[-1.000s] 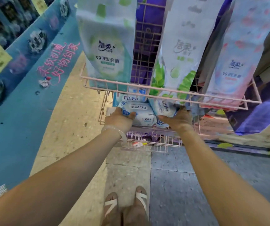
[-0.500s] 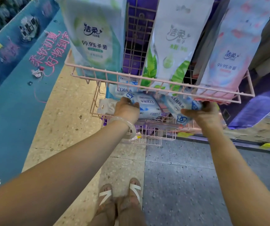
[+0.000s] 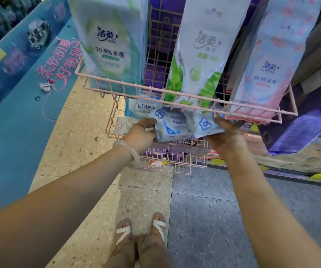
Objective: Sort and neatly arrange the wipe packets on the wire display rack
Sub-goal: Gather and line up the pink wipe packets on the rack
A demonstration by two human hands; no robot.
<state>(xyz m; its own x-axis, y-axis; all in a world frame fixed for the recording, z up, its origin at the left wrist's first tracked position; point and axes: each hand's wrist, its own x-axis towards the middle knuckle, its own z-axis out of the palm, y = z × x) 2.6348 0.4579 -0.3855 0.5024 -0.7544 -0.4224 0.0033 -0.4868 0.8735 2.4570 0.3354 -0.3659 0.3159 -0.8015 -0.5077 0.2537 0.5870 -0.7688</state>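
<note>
Two small blue-and-white wipe packets, soft glossy film with a cloud emblem, sit at the front edge of the pink wire rack's (image 3: 186, 97) middle shelf. The left hand (image 3: 141, 133) fingers curl around the left packet (image 3: 172, 125); the right hand (image 3: 228, 139) pinches the right packet (image 3: 206, 125). Tall glossy pouches (image 3: 200, 55) stand in the upper basket.

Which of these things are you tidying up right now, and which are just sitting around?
Part of the job:
small blue-and-white wipe packets
pink wire rack
left hand
right hand

Just sitting around:
tall hanging packs
blue banner
price tag
</note>
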